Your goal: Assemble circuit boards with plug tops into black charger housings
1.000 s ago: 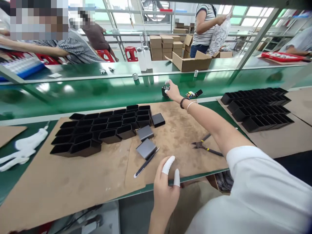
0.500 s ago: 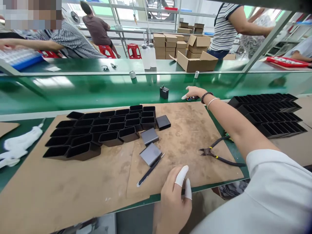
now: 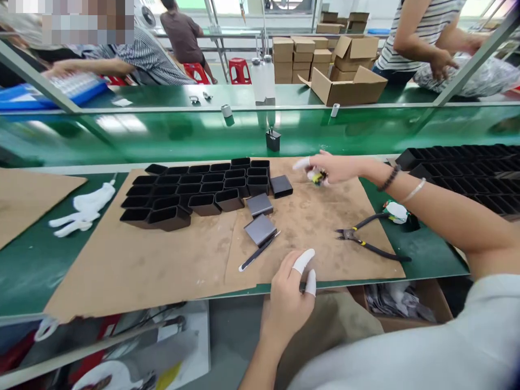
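Note:
My right hand, somewhat blurred, is closed on a small circuit board with yellow and green parts, just above the cardboard sheet. White finger cots cover some fingertips. My left hand hovers at the front edge, loosely curled, its thumb and index finger apart and nothing seen between them. Beyond it lie tweezers beside a dark grey charger casing. Two more casings lie behind, one grey and one black. Black-handled cutting pliers lie with jaws spread, right of my left hand.
Rows of open black casings stand at left; more rows stand at right. A black plug charger stands on the green surface behind. A white glove lies far left, a white-and-green bundle near the pliers. Co-workers sit and stand across.
My right hand has drawn back from the green surface toward me, bringing the circuit board over the cardboard. My left hand stays in nearly the same place. The view has shifted.

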Demonstrator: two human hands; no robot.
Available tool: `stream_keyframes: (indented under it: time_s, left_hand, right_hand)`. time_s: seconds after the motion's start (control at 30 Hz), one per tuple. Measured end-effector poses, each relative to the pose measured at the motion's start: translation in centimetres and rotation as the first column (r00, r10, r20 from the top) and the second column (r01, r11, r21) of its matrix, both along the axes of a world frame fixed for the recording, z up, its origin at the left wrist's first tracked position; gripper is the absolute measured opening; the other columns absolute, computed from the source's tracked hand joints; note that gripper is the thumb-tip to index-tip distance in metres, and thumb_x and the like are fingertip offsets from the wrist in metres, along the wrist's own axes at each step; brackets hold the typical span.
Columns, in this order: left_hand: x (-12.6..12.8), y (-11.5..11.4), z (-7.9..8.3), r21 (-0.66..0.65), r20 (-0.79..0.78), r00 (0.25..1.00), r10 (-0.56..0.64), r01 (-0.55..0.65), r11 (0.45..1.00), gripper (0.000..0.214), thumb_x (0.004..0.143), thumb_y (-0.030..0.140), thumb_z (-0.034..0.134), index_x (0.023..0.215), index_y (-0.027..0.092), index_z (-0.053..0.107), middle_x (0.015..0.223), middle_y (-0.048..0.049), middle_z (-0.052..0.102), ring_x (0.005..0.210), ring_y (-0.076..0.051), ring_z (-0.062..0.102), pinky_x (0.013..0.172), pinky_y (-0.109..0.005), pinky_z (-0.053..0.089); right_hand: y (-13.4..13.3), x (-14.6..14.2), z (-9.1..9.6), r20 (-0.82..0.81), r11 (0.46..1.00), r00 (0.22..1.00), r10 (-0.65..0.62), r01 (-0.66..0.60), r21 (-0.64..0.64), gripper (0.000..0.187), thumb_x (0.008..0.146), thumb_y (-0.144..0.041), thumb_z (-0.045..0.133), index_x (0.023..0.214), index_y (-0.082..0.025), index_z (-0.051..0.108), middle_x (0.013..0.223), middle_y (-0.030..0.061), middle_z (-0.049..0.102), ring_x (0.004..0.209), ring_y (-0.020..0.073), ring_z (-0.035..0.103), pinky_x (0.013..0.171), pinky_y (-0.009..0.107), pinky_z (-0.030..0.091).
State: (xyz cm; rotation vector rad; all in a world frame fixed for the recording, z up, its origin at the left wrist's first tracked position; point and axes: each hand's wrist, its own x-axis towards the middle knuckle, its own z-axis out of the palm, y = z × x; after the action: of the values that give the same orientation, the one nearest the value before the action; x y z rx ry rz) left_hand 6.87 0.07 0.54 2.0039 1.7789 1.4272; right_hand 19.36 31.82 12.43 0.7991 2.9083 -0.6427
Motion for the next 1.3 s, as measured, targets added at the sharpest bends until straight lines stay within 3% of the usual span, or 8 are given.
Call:
stream_keyframes:
  time_s: [0.1,0.27,0.37,0.73,0.9,1.0,1.1,1.3]
  left_hand:
    - [-0.3,-0.2,0.0,-0.026,0.064,0.996,-0.062,0.064,0.998,0.041,0.095,0.009,0.059,0.134,0.022,0.063,0.125,-0.0110,0.077,0.118,-0.023,0.076,0.100,-0.037,0.066]
    - [-1.2,0.0,-0.1,0.141,0.116,0.993,0.026,-0.043,0.989,0.039,0.095,0.011,0.064,0.132,0.024,0.065,0.118,-0.0089,0.076,0.112,-0.022,0.074,0.099,-0.038,0.064]
    - [-2.8,0.6,0.2,0.230,0.068,0.960,0.273,-0.281,0.932,0.046,0.093,0.014,0.070,0.137,0.025,0.063,0.121,-0.0103,0.072,0.117,-0.025,0.068,0.104,-0.045,0.058]
    - [-8.9,4.4,1.3,-0.307,0.417,0.861,0.292,-0.169,0.936,0.065,0.071,0.018,0.083,0.133,0.019,0.062,0.137,-0.0153,0.065,0.132,-0.034,0.065,0.121,-0.057,0.048]
    - [-7.9,5.3,1.0,-0.033,0.673,0.739,0.018,0.006,0.999,0.081,0.067,0.039,0.096,0.135,0.021,0.056,0.140,-0.0163,0.067,0.133,-0.030,0.067,0.112,-0.045,0.057]
    - [-6.1,5.2,1.6,0.104,0.736,0.656,-0.169,0.137,0.985,0.084,0.061,0.042,0.102,0.132,0.025,0.060,0.136,-0.0128,0.071,0.131,-0.030,0.069,0.104,-0.040,0.062]
    - [-3.8,4.5,2.6,0.118,0.743,0.629,-0.228,0.212,0.970,0.081,0.063,0.039,0.102,0.132,0.026,0.062,0.139,-0.0118,0.071,0.131,-0.029,0.070,0.102,-0.037,0.064]
    - [-0.3,2.6,4.6,0.080,0.739,0.626,-0.250,0.287,0.955,0.070,0.069,0.033,0.099,0.131,0.024,0.066,0.138,-0.0123,0.072,0.131,-0.028,0.070,0.105,-0.036,0.063]
  right_hand:
    - [-5.0,2.8,-0.3,0.066,0.985,0.985,0.159,-0.163,0.055,0.090,0.069,0.004,0.049,0.152,-0.031,0.057,0.151,0.0060,0.065,0.156,0.0327,0.045,0.134,0.064,0.013]
    - [-8.2,5.2,-0.8,0.113,0.924,0.933,-0.341,0.311,0.223,0.066,0.087,-0.032,0.071,0.149,-0.018,0.055,0.139,0.0194,0.069,0.123,0.0386,0.069,0.097,0.044,0.054]
    - [-7.7,4.4,-2.0,0.182,0.938,0.926,-0.330,0.301,0.173,0.056,0.077,-0.038,0.083,0.127,-0.017,0.069,0.116,0.0164,0.078,0.103,0.0358,0.073,0.083,0.038,0.054]
    - [-4.5,3.1,-2.2,0.099,0.956,0.969,-0.226,0.241,-0.168,0.025,0.074,-0.027,0.078,0.097,-0.019,0.078,0.109,0.0123,0.081,0.103,0.0314,0.074,0.088,0.040,0.057]
    - [-8.5,6.3,-2.5,-0.228,0.526,0.773,-0.591,0.156,-0.836,0.038,0.061,-0.027,0.087,0.097,-0.021,0.076,0.102,0.0073,0.080,0.087,0.0216,0.073,0.079,0.033,0.061]
    - [-12.7,7.4,-2.7,-0.324,0.412,0.585,-0.744,0.020,-0.911,0.044,0.054,-0.026,0.094,0.094,-0.022,0.076,0.090,0.0021,0.076,0.073,0.0143,0.068,0.068,0.026,0.058]
    - [-17.3,7.6,-2.3,-0.447,0.470,0.412,-0.794,-0.050,-0.881,0.051,0.052,-0.026,0.100,0.097,-0.028,0.075,0.098,-0.0026,0.077,0.080,0.0128,0.070,0.071,0.023,0.060]
    - [-23.4,6.2,-1.6,-0.842,0.838,0.103,-0.529,-0.093,-0.538,0.066,0.056,-0.011,0.101,0.112,-0.038,0.080,0.117,-0.0031,0.080,0.114,0.0256,0.076,0.103,0.042,0.064]
